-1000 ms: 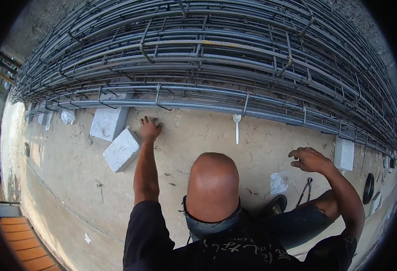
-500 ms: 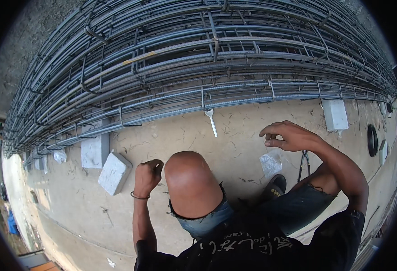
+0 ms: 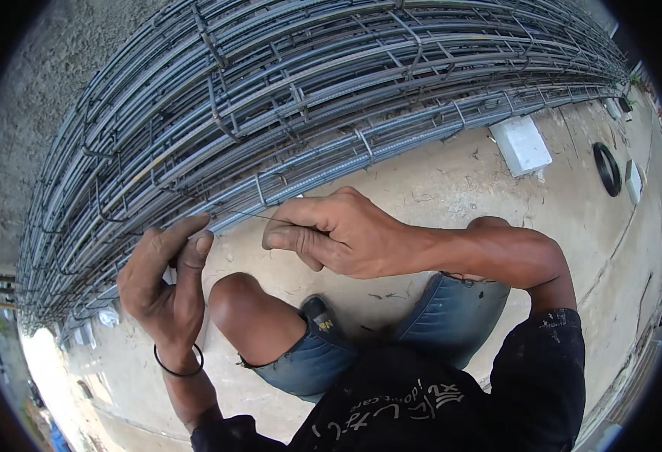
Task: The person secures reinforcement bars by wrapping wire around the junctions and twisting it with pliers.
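In the head view my right hand (image 3: 331, 235) pinches a thin wire (image 3: 248, 214) in front of the steel rebar cages (image 3: 331, 64). The wire's far part reaches toward my left hand (image 3: 165, 275), which is raised at the left with curled fingers and a black band on the wrist; what it holds, if anything, is hard to make out. Both hands are close to the lowest bars, above my bent knees. I cannot tell whether either touches the bars.
The rebar stack spans the top of the view over the concrete ground (image 3: 436, 188). A white block (image 3: 521, 147) lies at its front right, beside a black ring (image 3: 606, 169) and a smaller pale block (image 3: 632, 182). White plastic (image 3: 108, 316) lies at the left.
Both hands have risen and come closer together, and a thin wire now shows between them. The camera's view has turned and my knees have shifted.
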Demonstrator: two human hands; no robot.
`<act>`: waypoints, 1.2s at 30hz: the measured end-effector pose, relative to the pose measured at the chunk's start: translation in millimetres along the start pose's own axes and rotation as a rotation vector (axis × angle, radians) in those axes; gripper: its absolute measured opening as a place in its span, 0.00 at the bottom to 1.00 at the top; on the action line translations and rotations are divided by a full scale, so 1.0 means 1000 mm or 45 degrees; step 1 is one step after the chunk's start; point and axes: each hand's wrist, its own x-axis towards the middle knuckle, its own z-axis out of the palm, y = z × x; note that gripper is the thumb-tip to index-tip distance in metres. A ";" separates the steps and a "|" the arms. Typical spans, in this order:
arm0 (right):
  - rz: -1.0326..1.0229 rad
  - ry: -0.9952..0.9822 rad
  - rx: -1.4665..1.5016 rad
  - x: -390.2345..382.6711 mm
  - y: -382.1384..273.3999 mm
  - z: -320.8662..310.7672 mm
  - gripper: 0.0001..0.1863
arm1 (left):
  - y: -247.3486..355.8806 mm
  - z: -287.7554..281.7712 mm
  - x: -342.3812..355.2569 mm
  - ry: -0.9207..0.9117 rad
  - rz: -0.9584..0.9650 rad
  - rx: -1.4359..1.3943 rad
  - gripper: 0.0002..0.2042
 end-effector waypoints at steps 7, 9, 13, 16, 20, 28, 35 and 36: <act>-0.308 0.571 0.183 -0.035 0.017 -0.086 0.13 | -0.020 0.033 0.009 -0.182 -0.560 -1.098 0.12; -0.372 0.582 0.156 -0.032 0.032 -0.081 0.12 | -0.006 0.053 0.026 -0.096 -0.607 -1.703 0.12; -0.330 0.423 -0.091 -0.028 0.036 -0.064 0.11 | 0.007 0.101 0.058 -0.076 -0.622 -2.396 0.12; -0.255 0.529 0.150 -0.022 0.041 -0.070 0.10 | 0.023 0.131 0.056 -0.024 -0.766 -2.249 0.12; -0.146 0.578 0.140 -0.015 0.053 -0.066 0.09 | 0.013 0.151 0.044 -0.026 -0.896 -2.082 0.11; -0.020 0.519 0.025 -0.004 0.072 -0.069 0.09 | 0.006 0.159 0.041 -0.128 -1.078 -2.007 0.16; 0.088 0.517 0.448 -0.006 0.058 -0.065 0.09 | -0.006 0.164 0.038 -0.120 -1.010 -1.801 0.14; 0.078 0.555 0.418 -0.007 0.059 -0.066 0.07 | -0.004 0.164 0.039 -0.180 -1.035 -1.699 0.14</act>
